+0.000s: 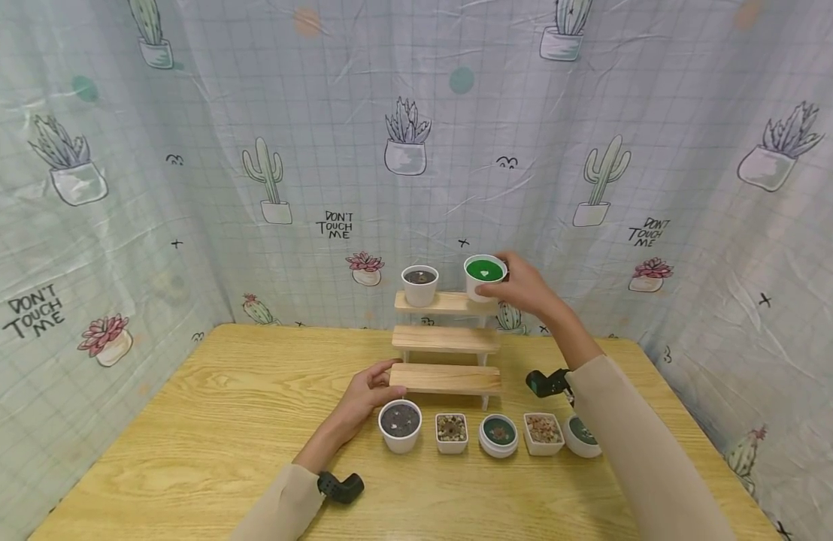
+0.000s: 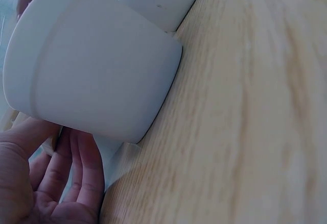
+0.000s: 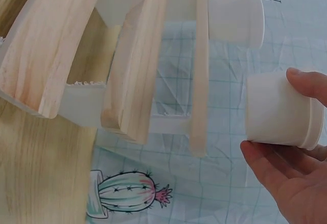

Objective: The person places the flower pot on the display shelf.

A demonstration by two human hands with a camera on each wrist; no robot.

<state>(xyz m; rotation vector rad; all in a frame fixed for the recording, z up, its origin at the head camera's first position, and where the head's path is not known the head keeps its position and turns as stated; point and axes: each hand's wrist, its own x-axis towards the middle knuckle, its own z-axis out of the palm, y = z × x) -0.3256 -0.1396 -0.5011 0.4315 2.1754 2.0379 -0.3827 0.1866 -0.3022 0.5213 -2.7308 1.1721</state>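
My right hand [image 1: 523,289] grips a white round pot [image 1: 485,270] with a bright green top, thumb on one side and fingers on the other. The right wrist view has this pot [image 3: 280,109] a short gap above the top step [image 3: 201,81] of a three-step wooden plant stand [image 1: 446,378]. My left hand [image 1: 362,394] holds the left end of the bottom step, thumb at its front edge, fingers behind. In the left wrist view a white pot [image 2: 102,66] hides part of that hand [image 2: 56,178]. A dark-filled white pot [image 1: 419,287] stands on the top step's left.
Along the stand's front, a row on the wooden table [image 1: 207,436] holds a dark-filled round pot [image 1: 400,427], a square pebble pot [image 1: 452,433], a round green-filled pot [image 1: 498,436], another square pot [image 1: 543,433] and a round pot [image 1: 583,437]. A printed curtain [image 1: 207,188] hangs behind.
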